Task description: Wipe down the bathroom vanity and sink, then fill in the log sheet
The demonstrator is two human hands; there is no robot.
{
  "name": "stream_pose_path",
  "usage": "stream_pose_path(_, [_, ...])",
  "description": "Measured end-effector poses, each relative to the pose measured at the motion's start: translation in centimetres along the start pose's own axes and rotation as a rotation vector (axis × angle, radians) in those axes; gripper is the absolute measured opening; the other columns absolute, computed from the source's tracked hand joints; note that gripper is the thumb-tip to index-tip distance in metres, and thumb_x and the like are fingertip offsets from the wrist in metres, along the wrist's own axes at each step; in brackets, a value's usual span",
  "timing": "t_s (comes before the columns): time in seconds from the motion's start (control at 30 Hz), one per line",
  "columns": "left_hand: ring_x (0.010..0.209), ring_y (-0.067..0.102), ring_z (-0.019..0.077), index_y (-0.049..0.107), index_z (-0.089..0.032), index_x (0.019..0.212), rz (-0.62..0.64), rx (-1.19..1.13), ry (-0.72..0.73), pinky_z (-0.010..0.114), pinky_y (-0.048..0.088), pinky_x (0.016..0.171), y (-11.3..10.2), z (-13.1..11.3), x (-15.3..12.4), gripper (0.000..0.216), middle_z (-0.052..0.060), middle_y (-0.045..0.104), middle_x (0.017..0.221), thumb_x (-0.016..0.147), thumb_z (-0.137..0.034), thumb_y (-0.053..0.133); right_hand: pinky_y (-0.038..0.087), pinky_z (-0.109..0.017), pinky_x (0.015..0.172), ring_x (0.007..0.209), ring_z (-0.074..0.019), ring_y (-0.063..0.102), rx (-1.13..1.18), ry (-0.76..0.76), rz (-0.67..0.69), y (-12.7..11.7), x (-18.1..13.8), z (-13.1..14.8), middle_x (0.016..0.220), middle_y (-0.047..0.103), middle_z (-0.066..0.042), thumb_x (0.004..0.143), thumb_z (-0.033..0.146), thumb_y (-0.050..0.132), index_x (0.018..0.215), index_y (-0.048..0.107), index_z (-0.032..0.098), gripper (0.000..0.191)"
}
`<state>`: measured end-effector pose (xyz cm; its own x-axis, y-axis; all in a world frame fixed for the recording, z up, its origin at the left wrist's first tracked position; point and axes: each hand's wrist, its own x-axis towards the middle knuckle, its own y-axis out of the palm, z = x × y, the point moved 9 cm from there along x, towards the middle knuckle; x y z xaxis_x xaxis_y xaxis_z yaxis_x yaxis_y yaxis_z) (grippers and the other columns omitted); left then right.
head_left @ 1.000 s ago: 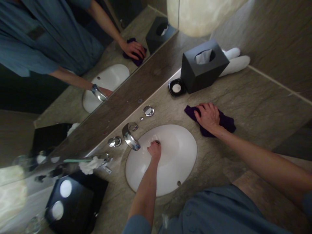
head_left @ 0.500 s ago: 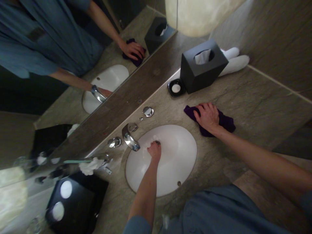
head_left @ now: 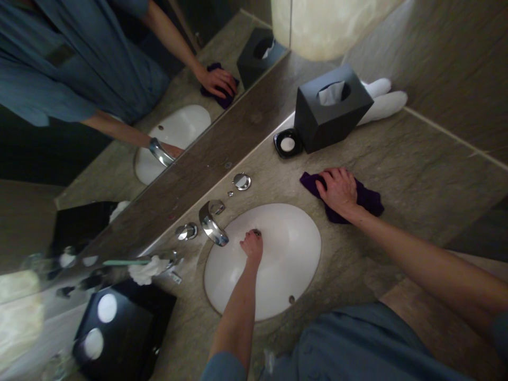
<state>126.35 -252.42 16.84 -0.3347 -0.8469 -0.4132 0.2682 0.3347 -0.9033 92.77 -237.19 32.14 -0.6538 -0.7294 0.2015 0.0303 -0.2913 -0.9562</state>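
My left hand (head_left: 252, 245) reaches down into the white oval sink (head_left: 289, 254), its fingers drawn together at the metal drain (head_left: 257, 232). What sits between the fingertips is hidden. On the stone counter right of the sink, my right hand (head_left: 338, 191) lies over a folded dark purple cloth (head_left: 369, 200), fingers curled onto it. A chrome faucet (head_left: 213, 225) arches over the sink's edge just left of my left hand. Two chrome knobs, one nearer (head_left: 186, 231) and one farther (head_left: 242, 181), flank the faucet.
A grey tissue box (head_left: 331, 111) stands by the mirror, with rolled white towels (head_left: 384, 101) behind it and a black soap dish (head_left: 288, 143) beside it. At lower left are a black box (head_left: 127, 328) and a crumpled white cloth (head_left: 147, 270). The mirror (head_left: 119, 95) runs along the counter.
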Motion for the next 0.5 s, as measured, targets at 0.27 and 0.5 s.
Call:
stream_pose_path(0.27, [0.106,0.066,0.0256,0.064,-0.014,0.115,-0.022,-0.073,0.001,0.036,0.048,0.089,0.8,0.8,0.2,0.027,0.011,0.069,0.111,0.095,-0.026,0.049,0.045,-0.033,0.094,0.104,-0.0212,0.057,0.274,-0.463,0.438,6.5,-8.8,17.8,0.116,0.065,-0.009,0.105,0.023,0.038,0.117,0.067,0.017,0.032])
stream_pose_path(0.5, [0.11,0.061,0.024,0.064,-0.012,0.116,-0.009,-0.138,0.076,0.031,0.046,0.091,1.4,0.9,0.3,0.028,0.011,0.067,0.111,0.094,-0.019,0.049,0.04,-0.044,0.105,0.122,-0.0314,0.05,0.217,-0.56,0.587,18.9,-12.1,24.2,0.133,0.056,-0.019,0.098,0.009,0.036,0.125,0.061,0.008,0.037])
